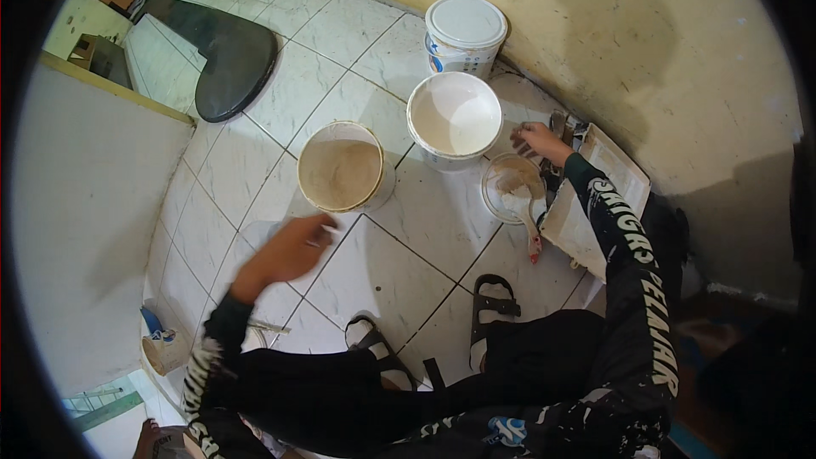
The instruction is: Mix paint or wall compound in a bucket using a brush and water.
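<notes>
My left hand (pixel 291 253) hangs in front of a bucket with beige contents (pixel 383 180), its fingers curled together. A thin white sliver shows at the fingers, too small to name. My right hand (pixel 541 143) reaches out with loosely bent fingers, apart from one another and with nothing visible in them. Below it stands a round tub (pixel 489 201) with pale, lumpy material inside. A brush (pixel 533 234) with a red-tipped handle leans over the tub's rim. Just left of my right hand is an open white bucket (pixel 450 159) holding white material.
A lidded white bucket (pixel 466 21) stands against the yellow wall. Right of the tub lie a shallow tray (pixel 574 229) and dark tools (pixel 558 126). A dark rounded board (pixel 234 76) lies far left; a small tub (pixel 166 353) is lower left. My sandalled feet are below.
</notes>
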`<move>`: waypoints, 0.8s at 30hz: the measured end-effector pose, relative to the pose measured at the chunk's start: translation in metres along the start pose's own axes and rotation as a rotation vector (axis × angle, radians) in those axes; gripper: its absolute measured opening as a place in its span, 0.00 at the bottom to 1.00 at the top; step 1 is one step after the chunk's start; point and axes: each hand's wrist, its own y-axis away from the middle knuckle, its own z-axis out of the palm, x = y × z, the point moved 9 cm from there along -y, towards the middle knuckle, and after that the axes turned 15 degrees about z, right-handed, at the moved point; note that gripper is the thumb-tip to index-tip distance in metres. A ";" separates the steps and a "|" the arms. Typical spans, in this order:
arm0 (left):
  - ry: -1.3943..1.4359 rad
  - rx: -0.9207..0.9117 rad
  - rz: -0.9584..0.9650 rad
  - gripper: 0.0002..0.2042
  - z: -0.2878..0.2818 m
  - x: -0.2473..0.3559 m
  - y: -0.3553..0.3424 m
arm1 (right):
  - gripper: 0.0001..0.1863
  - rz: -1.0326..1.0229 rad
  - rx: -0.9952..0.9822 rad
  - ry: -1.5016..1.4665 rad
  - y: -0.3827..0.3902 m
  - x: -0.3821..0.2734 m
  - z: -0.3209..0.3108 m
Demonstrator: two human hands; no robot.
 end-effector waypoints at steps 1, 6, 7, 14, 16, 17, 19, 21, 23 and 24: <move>0.081 -0.075 0.002 0.16 0.032 0.004 -0.014 | 0.15 -0.049 -0.012 -0.197 -0.011 -0.012 0.004; 0.040 0.052 0.129 0.29 0.122 -0.002 -0.101 | 0.17 -0.190 -0.064 -0.538 -0.050 -0.032 0.018; 0.152 0.238 0.146 0.34 0.116 -0.009 -0.126 | 0.18 -0.246 -0.039 -0.638 -0.055 -0.035 0.014; 0.262 0.760 0.112 0.59 0.094 -0.046 -0.195 | 0.27 -0.304 -0.425 -0.967 -0.055 -0.105 0.049; 0.242 0.748 0.216 0.61 0.091 -0.034 -0.217 | 0.25 -0.424 -0.474 -0.857 -0.061 -0.107 0.041; 0.234 0.735 0.324 0.63 0.092 -0.023 -0.230 | 0.25 -0.420 -0.459 -0.853 -0.077 -0.095 0.033; 0.289 0.711 0.343 0.63 0.096 -0.028 -0.247 | 0.24 -0.808 -0.112 -0.375 -0.081 -0.098 0.010; 0.309 0.691 0.328 0.64 0.094 -0.045 -0.244 | 0.24 -0.550 -0.290 -0.607 -0.105 -0.097 0.035; 0.234 0.662 0.275 0.61 0.101 -0.050 -0.249 | 0.24 -0.268 -0.422 -0.806 -0.124 -0.082 0.049; 0.248 0.659 0.278 0.61 0.106 -0.050 -0.253 | 0.24 -0.341 -0.416 -0.789 -0.125 -0.085 0.046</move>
